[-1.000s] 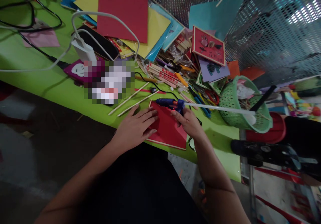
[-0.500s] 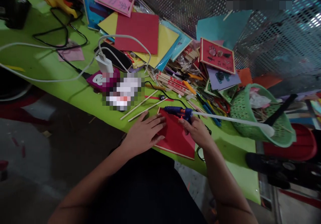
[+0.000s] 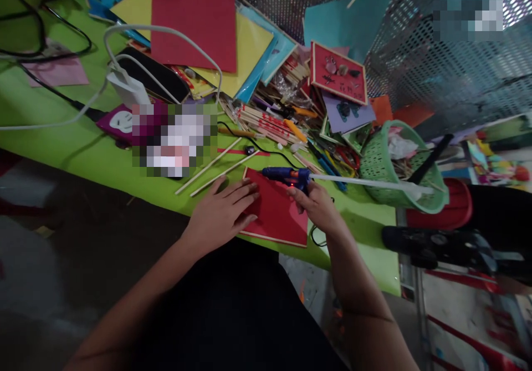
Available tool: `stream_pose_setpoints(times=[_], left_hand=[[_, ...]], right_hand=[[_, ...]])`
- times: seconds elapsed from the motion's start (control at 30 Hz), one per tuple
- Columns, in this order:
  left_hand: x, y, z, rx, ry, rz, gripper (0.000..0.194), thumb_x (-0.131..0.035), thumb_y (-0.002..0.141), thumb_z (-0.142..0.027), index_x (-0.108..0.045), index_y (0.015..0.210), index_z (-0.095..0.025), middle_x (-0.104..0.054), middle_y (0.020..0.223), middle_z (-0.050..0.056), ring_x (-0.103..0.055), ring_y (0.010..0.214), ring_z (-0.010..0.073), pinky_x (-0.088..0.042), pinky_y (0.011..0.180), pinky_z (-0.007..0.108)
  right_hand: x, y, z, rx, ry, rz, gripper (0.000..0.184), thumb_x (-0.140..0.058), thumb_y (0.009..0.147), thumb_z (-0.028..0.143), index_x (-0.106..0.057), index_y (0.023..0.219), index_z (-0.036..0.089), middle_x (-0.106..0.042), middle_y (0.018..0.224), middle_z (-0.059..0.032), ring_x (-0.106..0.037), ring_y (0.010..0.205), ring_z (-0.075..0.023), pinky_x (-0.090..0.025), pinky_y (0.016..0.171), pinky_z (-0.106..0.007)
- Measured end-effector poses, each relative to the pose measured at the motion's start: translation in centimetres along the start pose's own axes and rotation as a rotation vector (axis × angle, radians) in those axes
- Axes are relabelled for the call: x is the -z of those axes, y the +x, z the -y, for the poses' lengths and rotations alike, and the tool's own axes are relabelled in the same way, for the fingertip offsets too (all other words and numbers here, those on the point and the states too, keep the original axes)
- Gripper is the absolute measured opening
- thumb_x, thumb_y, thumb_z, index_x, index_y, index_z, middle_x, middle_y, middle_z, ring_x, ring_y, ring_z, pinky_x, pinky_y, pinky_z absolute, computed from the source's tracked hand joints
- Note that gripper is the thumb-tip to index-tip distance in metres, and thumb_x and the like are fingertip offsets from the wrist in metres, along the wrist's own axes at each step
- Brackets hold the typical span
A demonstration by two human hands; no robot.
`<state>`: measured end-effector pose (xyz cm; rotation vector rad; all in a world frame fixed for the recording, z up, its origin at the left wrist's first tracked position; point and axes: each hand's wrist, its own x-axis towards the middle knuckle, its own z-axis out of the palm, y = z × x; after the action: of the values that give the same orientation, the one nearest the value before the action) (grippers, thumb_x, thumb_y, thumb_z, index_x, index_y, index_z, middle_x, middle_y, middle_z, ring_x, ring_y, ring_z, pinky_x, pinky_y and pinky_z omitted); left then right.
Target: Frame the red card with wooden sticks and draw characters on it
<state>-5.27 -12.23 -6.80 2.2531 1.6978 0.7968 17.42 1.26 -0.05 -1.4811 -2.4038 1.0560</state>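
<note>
My right hand (image 3: 318, 204) is wrapped around a blue glue gun (image 3: 286, 176) with a lit red light. A long whitish glue stick (image 3: 357, 181) sticks out of its back end. The nozzle points left, at the top left corner of a red card (image 3: 276, 210). A thin wooden stick runs along the card's near edge. My left hand (image 3: 224, 210) lies flat with fingers spread, its fingertips on the card's left side. Two loose wooden sticks (image 3: 224, 172) lie on the green table just beyond my left hand.
Behind stand a pile of coloured cards (image 3: 193, 30), bundled sticks (image 3: 270, 124) and a framed red picture (image 3: 338, 74). A green basket (image 3: 369, 166) is at the right. A purple power block (image 3: 128, 121) with white cables sits left, beside a blurred-out phone-like object (image 3: 177, 143).
The whole view has shifted, so the table things appear further left and higher. Both hands keep nearly the same pose, with the glue gun still at the card's top left corner.
</note>
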Motion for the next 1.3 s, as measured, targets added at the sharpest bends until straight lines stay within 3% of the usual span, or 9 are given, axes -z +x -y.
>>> stream_pose_setpoints(times=[0.17,0.33,0.6,1.3], left_hand=[[-0.02,0.05,0.00,0.004,-0.003,0.007,0.044,-0.048,0.104,-0.043,-0.059,0.143,-0.024,-0.060,0.150,0.007,-0.054,0.140,0.0277,-0.029,0.124,0.055],[-0.05,0.00,-0.04,0.003,-0.003,0.001,0.045,-0.048,0.105,-0.043,-0.058,0.144,-0.024,-0.060,0.149,0.007,-0.054,0.140,0.0278,-0.030,0.123,0.056],[-0.06,0.11,-0.07,0.002,0.002,0.011,0.044,-0.048,0.105,-0.043,-0.059,0.142,-0.023,-0.059,0.150,0.008,-0.053,0.141,0.0275,-0.030,0.123,0.056],[-0.13,-0.05,-0.07,-0.002,0.020,-0.011,0.044,-0.048,0.105,-0.043,-0.060,0.141,-0.022,-0.059,0.150,0.007,-0.054,0.140,0.0267,-0.029,0.124,0.055]], right_hand=[[-0.22,0.26,0.43,-0.006,-0.006,-0.002,0.053,-0.054,0.089,0.075,-0.058,0.073,0.024,-0.056,0.052,0.0005,-0.055,0.048,-0.0193,-0.046,0.059,-0.036],[-0.48,0.55,0.76,0.010,0.028,0.024,0.052,-0.054,0.090,0.073,-0.061,0.081,0.023,-0.057,0.056,0.0008,-0.053,0.047,-0.0169,-0.045,0.057,-0.034],[-0.26,0.51,0.09,0.020,-0.048,-0.017,0.052,-0.052,0.091,0.073,-0.056,0.072,0.025,-0.057,0.056,-0.0007,-0.054,0.052,-0.0190,-0.045,0.063,-0.036],[-0.20,0.30,0.15,0.048,-0.078,-0.023,0.050,-0.053,0.093,0.068,-0.063,0.075,0.022,-0.059,0.060,-0.0012,-0.056,0.057,-0.0194,-0.046,0.064,-0.034]])
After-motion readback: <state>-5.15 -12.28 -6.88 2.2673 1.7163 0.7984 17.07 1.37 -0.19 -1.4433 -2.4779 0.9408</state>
